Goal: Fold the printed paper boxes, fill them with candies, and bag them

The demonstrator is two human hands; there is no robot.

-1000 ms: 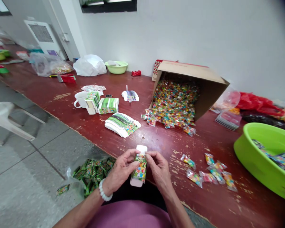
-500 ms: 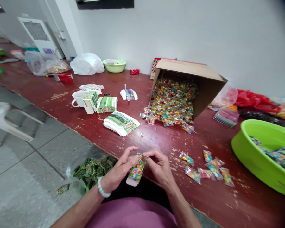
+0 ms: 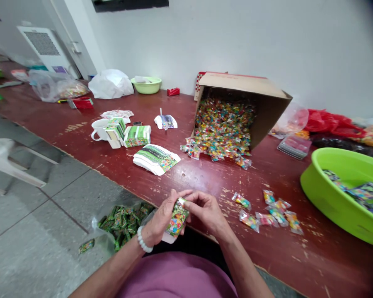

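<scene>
Between my hands, over the table's front edge, is a small green printed candy box (image 3: pixel 178 218) with a pale flap at its lower end. My left hand (image 3: pixel 161 217), with a beaded bracelet at the wrist, is closed around the box's left side. The fingers of my right hand (image 3: pixel 205 209) pinch its upper end, where a bit of white shows. To the right, several wrapped candy packets (image 3: pixel 269 219) lie loose on the table. Ahead sits a fanned stack of flat green cartons (image 3: pixel 155 159). Below on the left, a clear bag (image 3: pixel 104 236) holds many green filled boxes (image 3: pixel 124 223).
A tipped cardboard box (image 3: pixel 269 120) spills candy packets (image 3: pixel 224 132) onto the red table (image 3: pixel 202 176). A green basin (image 3: pixel 317 194) stands at right. A white mug (image 3: pixel 99 129) and carton bundles (image 3: pixel 137 136) are at left. A white plastic chair (image 3: pixel 6 157) stands on the floor.
My right fingers have moved onto the box's upper end, and the flap that stuck up there is now folded down or hidden. My left hand has wrapped closer around the box.
</scene>
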